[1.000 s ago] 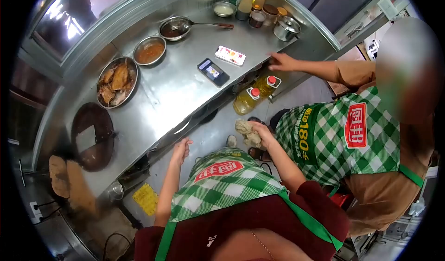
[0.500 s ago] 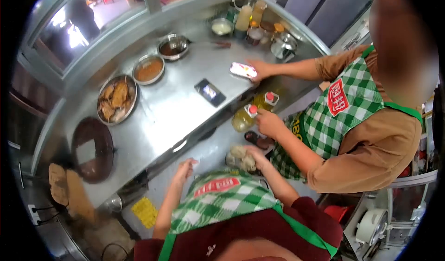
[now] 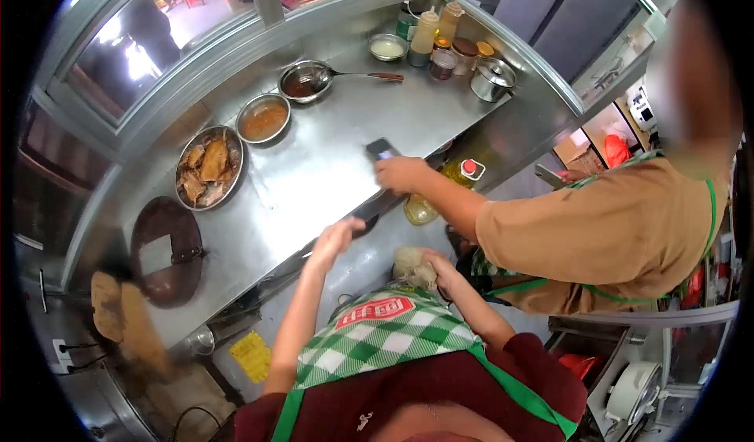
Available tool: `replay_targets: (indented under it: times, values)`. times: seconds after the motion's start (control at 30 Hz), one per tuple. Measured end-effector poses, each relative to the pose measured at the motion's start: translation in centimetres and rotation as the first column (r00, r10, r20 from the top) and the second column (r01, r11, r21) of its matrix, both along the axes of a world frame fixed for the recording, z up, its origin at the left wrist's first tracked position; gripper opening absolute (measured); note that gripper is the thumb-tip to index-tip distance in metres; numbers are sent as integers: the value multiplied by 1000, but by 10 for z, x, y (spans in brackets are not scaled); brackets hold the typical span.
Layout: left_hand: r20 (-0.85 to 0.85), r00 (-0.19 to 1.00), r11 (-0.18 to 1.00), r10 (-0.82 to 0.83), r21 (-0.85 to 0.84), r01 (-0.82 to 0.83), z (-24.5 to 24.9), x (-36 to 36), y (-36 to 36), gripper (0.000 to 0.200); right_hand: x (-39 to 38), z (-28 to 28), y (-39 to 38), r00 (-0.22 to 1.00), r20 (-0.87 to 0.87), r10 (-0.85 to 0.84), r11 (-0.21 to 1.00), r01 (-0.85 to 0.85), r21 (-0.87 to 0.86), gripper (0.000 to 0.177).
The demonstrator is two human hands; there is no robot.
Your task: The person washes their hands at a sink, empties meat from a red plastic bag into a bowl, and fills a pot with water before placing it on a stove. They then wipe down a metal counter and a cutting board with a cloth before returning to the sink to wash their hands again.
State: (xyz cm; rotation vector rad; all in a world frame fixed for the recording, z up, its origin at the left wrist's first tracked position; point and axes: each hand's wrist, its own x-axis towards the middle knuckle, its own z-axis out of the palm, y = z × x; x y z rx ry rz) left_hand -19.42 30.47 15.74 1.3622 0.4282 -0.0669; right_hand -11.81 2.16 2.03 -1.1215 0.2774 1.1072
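My left hand [image 3: 336,239] is raised near the counter's front edge, its fingers curled; whether anything is in them is too small to tell. Lower right, my right hand [image 3: 437,268] is closed around a pale, crumpled cloth [image 3: 410,264] in front of my checkered apron [image 3: 385,324]. A co-worker's hand [image 3: 399,175] touches a dark phone [image 3: 382,150] lying on the steel counter [image 3: 314,155].
Along the counter's back are a tray of cooked meat [image 3: 210,167], two sauce bowls [image 3: 263,118], bottles [image 3: 425,34] and a lidded pot [image 3: 493,79]. A round board with a cleaver [image 3: 155,255] lies left. The co-worker [image 3: 581,222] stands at my right.
My left hand has moved up and right towards the counter edge. The co-worker has lifted the white-screened phone off the counter and now reaches to the dark one. My right hand still holds the cloth.
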Motion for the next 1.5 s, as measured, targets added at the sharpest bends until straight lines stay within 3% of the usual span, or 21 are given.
replay_targets:
  times: [0.03, 0.1, 0.13, 0.37, 0.5, 0.53, 0.6, 0.63, 0.7, 0.73, 0.83, 0.87, 0.9, 0.93, 1.0, 1.07, 1.1, 1.23, 1.3, 1.43, 1.5]
  values:
    - [63, 997, 999, 47, 6, -47, 23, 11, 3, 33, 6, -3, 3, 1000, -11, 0, 996, 1, 94, 48]
    - [80, 993, 972, 86, -224, -66, 38, 17, 19, 31, 15, 2, 14, 999, 43, 24, 997, -26, 69, 47]
    - [51, 994, 969, 93, -236, -79, 42, 13, 21, 30, 15, 12, 19, 997, 73, 16, 998, -21, 61, 47]
    - [-218, 964, 890, 151, -394, -228, -32, -55, 16, 33, 39, 40, 24, 979, 169, -113, 987, 91, 130, 41]
    - [-322, 920, 848, 223, -401, -346, -44, -76, 12, 32, 77, 114, 60, 853, 517, -72, 994, 102, -31, 41]
    - [-352, 902, 846, 250, -374, -380, -43, -78, 12, 32, 90, 111, 74, 779, 626, -43, 991, 113, -72, 40]
    - [-347, 888, 832, 302, -358, -423, -43, -71, 18, 32, 112, 117, 108, 258, 954, 151, 961, 188, -202, 42]
    - [-350, 876, 832, 331, -330, -446, -41, -67, 18, 33, 128, 96, 128, 50, 952, 300, 923, 235, -304, 41]
    - [-338, 864, 841, 374, -269, -469, -35, -51, 15, 33, 134, 93, 158, -113, 882, 457, 879, 212, -427, 42]
    - [-355, 848, 828, 393, -266, -494, -37, -42, 12, 33, 140, 91, 166, -216, 764, 608, 793, 196, -576, 44]
    - [-420, 786, 799, 453, -200, -568, -42, 11, 10, 32, 205, 72, 151, -522, 699, 489, 862, 164, -480, 47]
    - [-425, 782, 789, 456, -214, -576, -46, 24, 5, 32, 251, 50, 137, -505, 755, 418, 904, 156, -397, 48]
    - [-420, 781, 780, 463, -226, -584, -49, 44, 1, 32, 290, 60, 121, -300, 872, 388, 921, 168, -352, 45]
    - [-428, 785, 779, 448, -244, -578, -48, 68, -2, 32, 331, 57, 107, -341, 801, 492, 854, 369, -367, 42]
    - [-466, 782, 773, 413, -274, -572, -45, 106, -18, 32, 410, 53, 82, -332, 659, 675, 718, 502, -482, 37]
    - [-434, 819, 796, 376, -301, -525, -39, 144, -31, 32, 474, 46, 75, -257, 588, 767, 606, 592, -532, 35]
    - [-426, 835, 805, 348, -321, -499, -40, 159, -34, 32, 495, 46, 68, -240, 596, 766, 604, 585, -541, 38]
    - [-410, 827, 828, 384, -244, -505, -22, 189, -51, 31, 499, 46, 23, -205, 697, 687, 670, 550, -498, 45]
    - [-428, 815, 827, 390, -226, -515, -19, 187, -52, 31, 481, 63, -6, -151, 683, 715, 657, 477, -583, 44]
    - [-523, 751, 814, 404, -169, -556, -26, 193, -44, 30, 491, 54, 3, -136, 621, 772, 571, 578, -583, 49]
    - [-491, 755, 812, 434, -151, -564, -24, 203, -42, 29, 498, 49, 33, -74, 580, 811, 488, 633, -602, 48]
